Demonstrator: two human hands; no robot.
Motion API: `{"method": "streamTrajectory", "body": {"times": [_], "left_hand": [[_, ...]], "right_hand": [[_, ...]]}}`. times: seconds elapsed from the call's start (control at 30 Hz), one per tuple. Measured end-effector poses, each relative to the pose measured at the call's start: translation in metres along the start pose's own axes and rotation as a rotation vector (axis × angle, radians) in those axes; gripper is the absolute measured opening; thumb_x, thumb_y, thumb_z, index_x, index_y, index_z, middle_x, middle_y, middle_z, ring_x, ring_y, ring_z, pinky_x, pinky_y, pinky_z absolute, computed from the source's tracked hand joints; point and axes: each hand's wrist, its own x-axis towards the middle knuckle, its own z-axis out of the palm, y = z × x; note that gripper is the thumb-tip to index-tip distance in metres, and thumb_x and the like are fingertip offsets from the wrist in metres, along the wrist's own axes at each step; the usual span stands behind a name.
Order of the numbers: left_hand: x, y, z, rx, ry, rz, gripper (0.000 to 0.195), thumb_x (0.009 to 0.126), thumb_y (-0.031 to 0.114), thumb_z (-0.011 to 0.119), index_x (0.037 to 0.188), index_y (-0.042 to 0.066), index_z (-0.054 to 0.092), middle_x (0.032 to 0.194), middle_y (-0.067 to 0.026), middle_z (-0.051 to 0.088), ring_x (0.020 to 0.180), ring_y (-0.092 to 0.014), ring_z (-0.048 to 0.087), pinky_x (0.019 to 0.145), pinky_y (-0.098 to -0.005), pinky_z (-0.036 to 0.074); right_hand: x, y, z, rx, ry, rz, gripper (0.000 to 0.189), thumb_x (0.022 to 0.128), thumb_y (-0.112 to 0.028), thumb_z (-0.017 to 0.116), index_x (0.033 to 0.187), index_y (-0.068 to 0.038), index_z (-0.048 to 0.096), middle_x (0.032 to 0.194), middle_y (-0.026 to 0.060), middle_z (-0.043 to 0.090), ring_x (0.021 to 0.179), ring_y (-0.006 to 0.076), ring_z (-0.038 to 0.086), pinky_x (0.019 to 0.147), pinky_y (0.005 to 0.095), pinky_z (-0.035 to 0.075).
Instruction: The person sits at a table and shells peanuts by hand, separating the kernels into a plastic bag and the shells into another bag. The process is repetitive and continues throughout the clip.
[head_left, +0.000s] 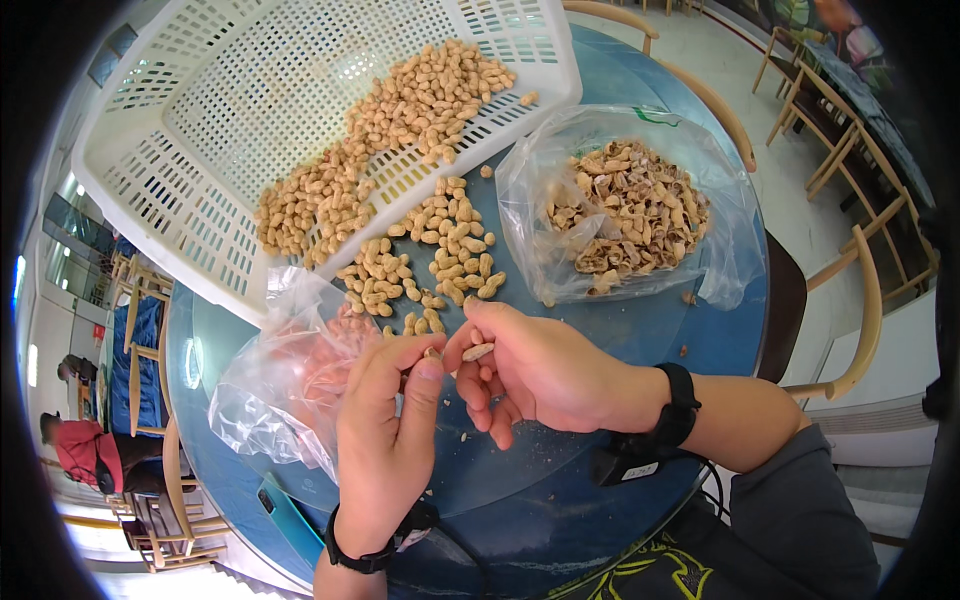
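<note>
My left hand (394, 416) pinches a piece of peanut (430, 352) between thumb and forefinger; whether it is shell or whole nut cannot be told. Beside it, my right hand (525, 367) is half curled, palm facing left, holding a peanut shell piece (478, 351) and some pinkish kernels (486, 373). Unshelled peanuts (457, 255) lie loose on the table just beyond both hands. Left of my left hand, a clear plastic bag (259, 397) contains pink shelled kernels (337, 352). A second clear bag (525, 195), at the upper right, holds a heap of empty shells (637, 210).
A white perforated plastic basket (135, 187) with many unshelled peanuts (427, 97) stands across the blue round table (600, 525). A teal phone (292, 521) lies at the near left edge. Wooden chairs (862, 322) surround the table, and a person in red (90, 454) is far left.
</note>
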Motion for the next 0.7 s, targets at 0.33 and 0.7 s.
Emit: {"method": "streamTrajectory", "body": {"times": [0.33, 0.7], "left_hand": [[-0.001, -0.004, 0.002, 0.312, -0.020, 0.038, 0.022, 0.095, 0.005, 0.069, 0.116, 0.001, 0.069, 0.108, -0.0157, 0.067, 0.090, -0.032, 0.069, 0.078, -0.0362, 0.055], [-0.007, 0.004, 0.006, 0.395, -0.086, 0.238, 0.025, 0.081, 0.005, 0.077, 0.106, 0.006, 0.072, 0.125, -0.0126, 0.063, 0.113, -0.035, 0.062, 0.095, -0.0450, 0.050]], "right_hand": [[0.007, 0.006, -0.012, 0.077, -0.015, -0.022, 0.035, 0.110, -0.034, 0.042, 0.108, -0.004, 0.059, 0.087, 0.0067, 0.061, 0.071, 0.0170, 0.061, 0.054, 0.0304, 0.047], [0.005, 0.012, -0.002, 0.120, 0.023, 0.008, 0.038, 0.109, -0.031, 0.043, 0.122, 0.000, 0.062, 0.112, 0.0057, 0.065, 0.102, 0.0163, 0.065, 0.094, 0.0331, 0.053]]}}
